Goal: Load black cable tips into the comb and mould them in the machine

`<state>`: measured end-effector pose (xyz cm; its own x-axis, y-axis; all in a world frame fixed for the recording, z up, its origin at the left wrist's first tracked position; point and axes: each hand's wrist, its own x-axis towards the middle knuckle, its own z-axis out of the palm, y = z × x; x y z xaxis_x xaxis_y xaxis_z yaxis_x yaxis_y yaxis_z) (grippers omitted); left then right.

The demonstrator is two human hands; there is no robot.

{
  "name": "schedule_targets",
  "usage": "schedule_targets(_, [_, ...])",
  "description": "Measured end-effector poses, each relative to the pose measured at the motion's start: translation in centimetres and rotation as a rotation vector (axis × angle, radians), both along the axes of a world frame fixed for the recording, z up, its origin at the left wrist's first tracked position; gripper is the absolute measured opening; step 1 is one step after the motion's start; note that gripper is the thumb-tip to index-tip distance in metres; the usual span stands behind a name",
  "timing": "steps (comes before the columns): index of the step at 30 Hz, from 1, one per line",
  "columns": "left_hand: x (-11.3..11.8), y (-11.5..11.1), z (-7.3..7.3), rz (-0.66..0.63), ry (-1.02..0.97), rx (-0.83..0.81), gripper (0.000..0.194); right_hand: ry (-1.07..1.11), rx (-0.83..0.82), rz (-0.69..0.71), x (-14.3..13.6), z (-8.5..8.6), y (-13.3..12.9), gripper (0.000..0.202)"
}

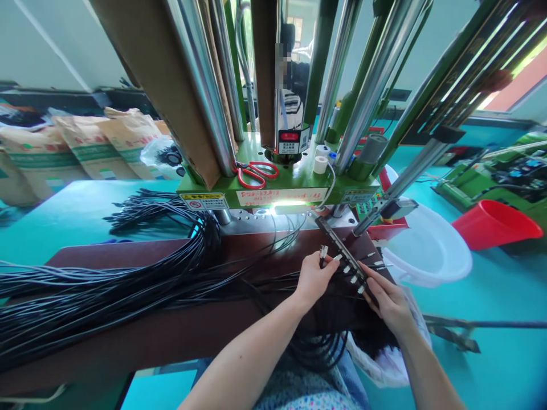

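While the lower end of a dark metal bar [342,245] is gripped by the right hand [388,297], a metal-tipped cable plug [323,253] is held in the left hand [315,276], before a green press [296,180]. The bar is slanted over a brown worktop [171,330], its upper end near the press's lit underside, with small metal connectors [354,279] ranged along its left edge. The left thumb and forefinger are drawn into a pinch; the right thumb and fingers are closed about the bar, their undersides hidden. Stiffness and modest weight are suggested by the bar, which is best taken by its ends, clear of the connectors. The plug, judged light and smooth, is better grasped by its black body. Some drag may be exerted by the limp black cables [141,296].
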<state>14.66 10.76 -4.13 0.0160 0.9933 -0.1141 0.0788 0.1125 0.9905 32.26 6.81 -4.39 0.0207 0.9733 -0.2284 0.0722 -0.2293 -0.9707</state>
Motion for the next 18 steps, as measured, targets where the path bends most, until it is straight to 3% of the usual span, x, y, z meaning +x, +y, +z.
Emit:
schedule_targets(9, [-0.1, 0.1, -0.5, -0.005, 0.032, 0.026, 0.026, -0.218, 0.139, 0.156, 1.0, -1.3, 0.3, 0.051])
schedule_targets(14, [-0.8, 0.0, 0.8, -0.109, 0.001, 0.117, 0.035, -0.054, 0.030, 0.062, 0.6, -0.8, 0.0, 0.050])
schedule_targets(18, [-1.9, 0.1, 1.8, 0.069, -0.105, 0.088, 0.035, 0.051, -0.003, -0.001, 0.4, -0.4, 0.1, 0.048])
